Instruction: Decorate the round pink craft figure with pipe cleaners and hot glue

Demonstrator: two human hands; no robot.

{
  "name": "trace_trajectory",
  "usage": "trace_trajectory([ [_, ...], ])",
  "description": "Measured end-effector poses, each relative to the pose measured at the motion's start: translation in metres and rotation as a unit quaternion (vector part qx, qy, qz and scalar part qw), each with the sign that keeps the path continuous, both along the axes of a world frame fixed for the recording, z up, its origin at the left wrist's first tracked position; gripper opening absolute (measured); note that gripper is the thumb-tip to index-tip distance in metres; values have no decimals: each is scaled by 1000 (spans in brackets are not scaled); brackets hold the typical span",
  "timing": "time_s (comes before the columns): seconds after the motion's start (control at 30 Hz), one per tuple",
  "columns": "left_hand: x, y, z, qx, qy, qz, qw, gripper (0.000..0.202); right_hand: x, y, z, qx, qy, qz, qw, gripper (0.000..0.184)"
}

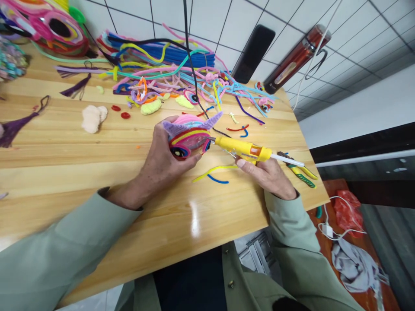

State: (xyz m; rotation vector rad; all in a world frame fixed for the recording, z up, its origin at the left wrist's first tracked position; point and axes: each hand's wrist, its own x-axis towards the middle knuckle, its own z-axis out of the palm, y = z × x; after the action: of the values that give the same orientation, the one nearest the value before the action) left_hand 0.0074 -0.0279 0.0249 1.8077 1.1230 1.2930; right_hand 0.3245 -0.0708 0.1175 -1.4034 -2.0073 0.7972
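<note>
My left hand (162, 160) is wrapped round a colourful pipe-cleaner mask (189, 136) with purple ears, pink top and a dark eye ring, holding it just above the wooden table (97, 172). My right hand (269, 175) grips a yellow hot glue gun (246, 149), its nozzle touching the mask's right edge. A white glue stick (287, 160) juts from the gun's back. A black cord (191, 65) runs from the gun up across the table. Loose yellow and blue pipe-cleaner pieces (214, 172) lie under the gun.
A heap of coloured pipe cleaners (168, 73) covers the table's far side. Finished masks (48, 26) stack at the far left, purple tassels (19, 123) and cream pom-poms (92, 117) left. Green-handled pliers (300, 172) lie at the right edge, a phone (253, 52) and red tube (296, 58) beyond.
</note>
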Motion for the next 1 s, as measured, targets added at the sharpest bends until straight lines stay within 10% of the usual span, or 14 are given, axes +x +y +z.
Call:
trace_trajectory([
  [1.0, 0, 4, -8, 8, 0, 8, 1000, 104, 3, 1, -1, 4, -11, 6, 1000, 46],
])
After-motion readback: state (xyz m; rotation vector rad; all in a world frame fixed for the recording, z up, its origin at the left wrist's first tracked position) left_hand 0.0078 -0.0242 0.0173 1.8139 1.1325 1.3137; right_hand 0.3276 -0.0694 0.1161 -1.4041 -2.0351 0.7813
